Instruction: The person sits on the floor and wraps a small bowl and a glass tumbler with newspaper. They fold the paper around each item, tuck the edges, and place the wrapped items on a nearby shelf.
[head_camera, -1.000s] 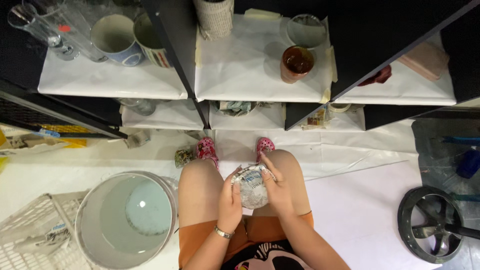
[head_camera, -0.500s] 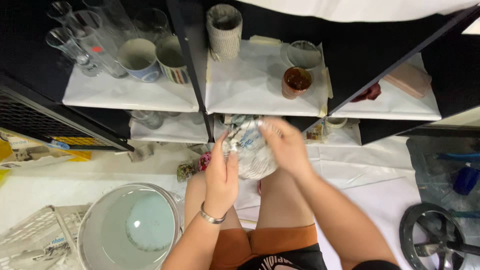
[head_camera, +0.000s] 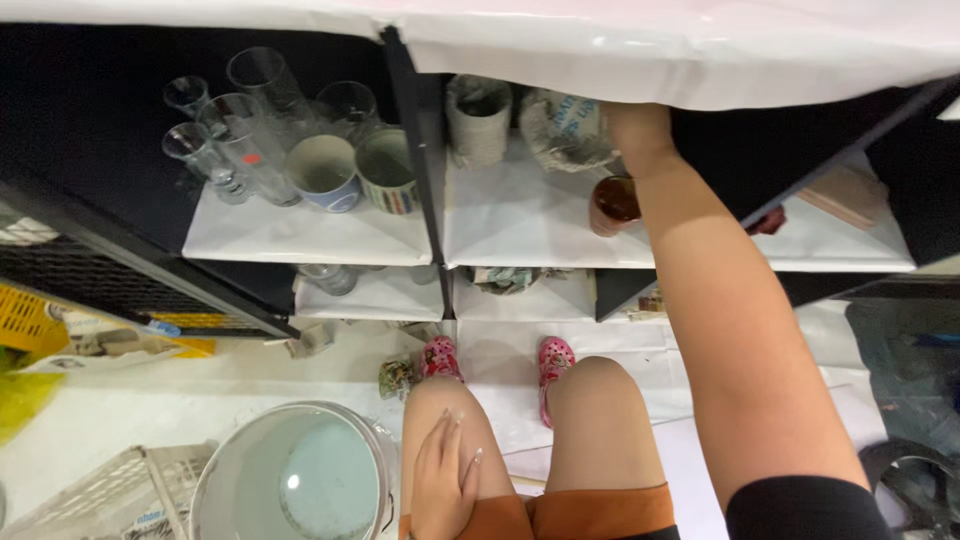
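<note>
Right hand (head_camera: 640, 130) fingers hidden (cannot tell) behind upright newspaper-wrapped bundle (head_camera: 565, 128); left hand (head_camera: 445, 480) flat.

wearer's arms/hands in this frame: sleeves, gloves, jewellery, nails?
Both hands are bare, no gloves. The right arm is uncovered up to a short black sleeve at the shoulder; the right hand shows no rings or watch. The left hand has long, pale, pointed nails; its wrist is out of frame.

Pink shoes (head_camera: 556, 358), striped mug (head_camera: 388, 172)

Home storage shelf (head_camera: 300, 235) (glassware (head_camera: 235, 130), mugs (head_camera: 322, 170))
</note>
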